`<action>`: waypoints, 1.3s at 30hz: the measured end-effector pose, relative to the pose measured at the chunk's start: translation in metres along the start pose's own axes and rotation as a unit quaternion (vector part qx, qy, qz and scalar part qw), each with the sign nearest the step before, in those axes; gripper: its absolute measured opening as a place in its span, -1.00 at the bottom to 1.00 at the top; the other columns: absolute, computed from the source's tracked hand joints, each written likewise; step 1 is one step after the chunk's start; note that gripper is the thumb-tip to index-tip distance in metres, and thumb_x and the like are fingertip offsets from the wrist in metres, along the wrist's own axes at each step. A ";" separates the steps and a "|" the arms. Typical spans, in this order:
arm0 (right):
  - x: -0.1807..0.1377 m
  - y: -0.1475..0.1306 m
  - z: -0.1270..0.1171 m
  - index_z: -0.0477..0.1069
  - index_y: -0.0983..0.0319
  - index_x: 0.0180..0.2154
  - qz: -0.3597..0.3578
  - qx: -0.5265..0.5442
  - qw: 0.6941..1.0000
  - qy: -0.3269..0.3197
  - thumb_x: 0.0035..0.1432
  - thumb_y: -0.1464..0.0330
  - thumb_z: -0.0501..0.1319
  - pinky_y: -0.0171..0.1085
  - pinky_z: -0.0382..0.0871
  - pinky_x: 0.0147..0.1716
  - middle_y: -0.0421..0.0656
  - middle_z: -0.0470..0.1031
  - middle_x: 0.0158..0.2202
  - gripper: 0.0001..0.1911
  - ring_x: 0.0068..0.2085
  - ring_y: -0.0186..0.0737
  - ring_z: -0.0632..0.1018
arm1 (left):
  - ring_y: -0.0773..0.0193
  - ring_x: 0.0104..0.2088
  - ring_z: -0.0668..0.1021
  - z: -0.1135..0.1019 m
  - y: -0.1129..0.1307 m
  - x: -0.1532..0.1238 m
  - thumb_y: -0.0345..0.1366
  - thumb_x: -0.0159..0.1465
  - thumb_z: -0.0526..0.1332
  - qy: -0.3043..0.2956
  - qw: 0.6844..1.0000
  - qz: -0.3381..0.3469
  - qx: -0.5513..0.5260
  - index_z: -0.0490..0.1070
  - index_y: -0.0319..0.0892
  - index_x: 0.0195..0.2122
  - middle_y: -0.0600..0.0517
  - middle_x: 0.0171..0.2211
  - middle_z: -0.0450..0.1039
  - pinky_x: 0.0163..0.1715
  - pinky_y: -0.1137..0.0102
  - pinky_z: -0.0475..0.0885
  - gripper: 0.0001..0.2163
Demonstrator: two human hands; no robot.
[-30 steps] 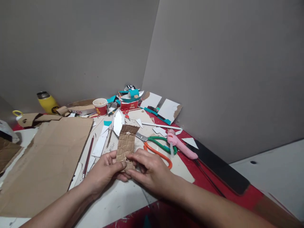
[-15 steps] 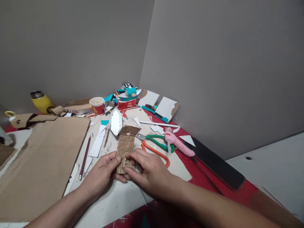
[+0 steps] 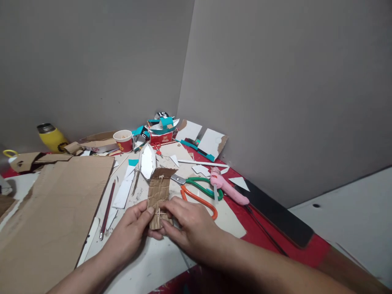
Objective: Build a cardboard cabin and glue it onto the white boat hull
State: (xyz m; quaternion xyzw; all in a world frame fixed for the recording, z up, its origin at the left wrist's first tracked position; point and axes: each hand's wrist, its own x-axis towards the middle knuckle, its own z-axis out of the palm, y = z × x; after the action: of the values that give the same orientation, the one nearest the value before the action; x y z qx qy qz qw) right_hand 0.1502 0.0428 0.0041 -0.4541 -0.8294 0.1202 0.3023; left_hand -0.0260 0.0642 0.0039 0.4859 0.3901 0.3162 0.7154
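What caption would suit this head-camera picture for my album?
Left hand and right hand pinch a corrugated cardboard strip at a cluttered table, beside scissors and a pink glue gun.

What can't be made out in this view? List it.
Head view:
Cardboard piece: near end covered by left hand and right hand.
Thin sticks on it: too small to see their fastening.
Paper cup: contents too small.
Large cardboard sheet: cut by left and bottom edges.

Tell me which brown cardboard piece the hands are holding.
The small corrugated cardboard strip, pinched at its near end between the left hand and the right hand. The large cardboard sheet lies flat to its left, untouched.
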 end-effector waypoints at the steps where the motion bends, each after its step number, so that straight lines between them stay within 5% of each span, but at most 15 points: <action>1: 0.000 0.000 0.000 0.41 0.25 -0.17 0.000 0.002 1.000 -0.001 0.21 0.35 0.15 -0.29 0.28 -0.40 -0.11 0.49 -0.34 -0.83 -0.35 -0.22 0.48 | 0.21 -0.31 0.57 0.000 0.000 0.000 -0.17 0.26 0.21 -0.001 1.000 -0.001 -0.002 0.48 -0.22 -0.02 -0.15 -0.19 0.56 -0.42 0.43 0.48 -0.67; 9: -0.001 -0.002 0.000 0.41 0.26 -0.22 0.019 0.019 1.000 0.000 0.15 0.31 0.23 -0.28 0.28 -0.41 -0.11 0.50 -0.36 -0.82 -0.37 -0.21 0.48 | 0.21 -0.26 0.56 0.002 0.000 -0.002 -0.22 0.24 0.24 0.008 1.000 0.014 0.000 0.49 -0.16 -0.02 -0.08 -0.19 0.56 -0.31 0.42 0.48 -0.70; 20: -0.001 -0.003 -0.001 0.41 0.25 -0.17 0.030 0.036 0.999 -0.016 0.17 0.38 0.16 -0.31 0.24 -0.43 -0.14 0.47 -0.37 -0.83 -0.41 -0.26 0.43 | 0.24 -0.33 0.55 0.001 -0.003 0.000 -0.14 0.24 0.24 0.005 1.000 0.021 0.012 0.50 -0.21 -0.06 -0.10 -0.24 0.55 -0.40 0.44 0.47 -0.69; 39: 0.001 -0.003 -0.005 0.40 0.23 -0.12 -0.066 0.051 0.996 0.036 0.23 0.24 0.20 -0.32 0.30 -0.45 -0.14 0.46 -0.39 -0.76 -0.42 -0.26 0.44 | 0.34 -0.41 0.52 0.001 0.004 0.001 -0.19 0.19 0.31 -0.001 0.998 -0.001 -0.061 0.52 -0.25 -0.07 -0.11 -0.22 0.57 -0.37 0.46 0.44 -0.67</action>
State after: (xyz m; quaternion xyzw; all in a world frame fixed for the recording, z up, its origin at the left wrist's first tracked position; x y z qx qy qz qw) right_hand 0.1513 0.0415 0.0100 -0.3868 -0.8388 0.1259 0.3619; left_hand -0.0251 0.0658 0.0077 0.4415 0.3700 0.3378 0.7444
